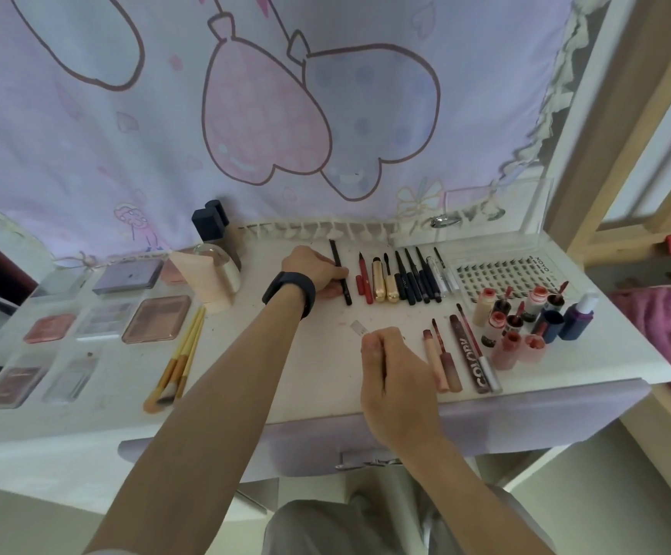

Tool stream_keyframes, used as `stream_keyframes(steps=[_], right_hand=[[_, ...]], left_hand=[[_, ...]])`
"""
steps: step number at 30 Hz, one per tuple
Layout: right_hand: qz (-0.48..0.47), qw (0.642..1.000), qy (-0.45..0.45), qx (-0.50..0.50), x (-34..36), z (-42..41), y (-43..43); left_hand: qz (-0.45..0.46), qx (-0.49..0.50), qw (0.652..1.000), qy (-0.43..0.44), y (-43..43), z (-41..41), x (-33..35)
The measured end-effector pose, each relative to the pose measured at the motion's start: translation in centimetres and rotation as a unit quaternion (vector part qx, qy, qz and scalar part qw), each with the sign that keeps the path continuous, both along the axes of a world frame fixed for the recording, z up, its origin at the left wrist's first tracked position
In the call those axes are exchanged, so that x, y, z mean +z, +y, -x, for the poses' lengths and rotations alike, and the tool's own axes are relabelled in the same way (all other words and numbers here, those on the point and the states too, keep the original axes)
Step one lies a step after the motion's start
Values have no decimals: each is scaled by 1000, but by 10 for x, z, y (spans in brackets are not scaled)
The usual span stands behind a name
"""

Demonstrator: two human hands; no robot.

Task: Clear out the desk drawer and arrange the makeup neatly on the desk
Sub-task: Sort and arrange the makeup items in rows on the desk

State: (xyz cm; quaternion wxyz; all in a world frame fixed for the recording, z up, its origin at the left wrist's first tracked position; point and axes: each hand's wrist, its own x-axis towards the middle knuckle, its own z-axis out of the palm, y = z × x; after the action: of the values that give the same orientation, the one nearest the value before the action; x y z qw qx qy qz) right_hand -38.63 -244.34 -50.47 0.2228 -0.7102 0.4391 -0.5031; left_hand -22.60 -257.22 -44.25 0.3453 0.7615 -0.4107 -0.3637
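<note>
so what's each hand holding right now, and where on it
The left hand grips the black pencil about its middle. The right hand pinches a thin dark thing; what it is cannot be told.

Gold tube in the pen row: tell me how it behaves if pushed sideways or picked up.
The gold tube lies flat and looks rounded, so it would probably roll if pushed sideways. Not far, though: the red pen and a gold-handled wand lie close on either side. Its glossy shell looks rigid, perhaps slippery to pinch.
</note>
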Motion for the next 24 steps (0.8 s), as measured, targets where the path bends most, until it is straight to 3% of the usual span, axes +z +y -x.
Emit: stream_keyframes(steps=[24], right_hand=[[-4,1000,-7,-2,-2,0,0]], left_hand=[[26,-14,999,21,24,-8,4]])
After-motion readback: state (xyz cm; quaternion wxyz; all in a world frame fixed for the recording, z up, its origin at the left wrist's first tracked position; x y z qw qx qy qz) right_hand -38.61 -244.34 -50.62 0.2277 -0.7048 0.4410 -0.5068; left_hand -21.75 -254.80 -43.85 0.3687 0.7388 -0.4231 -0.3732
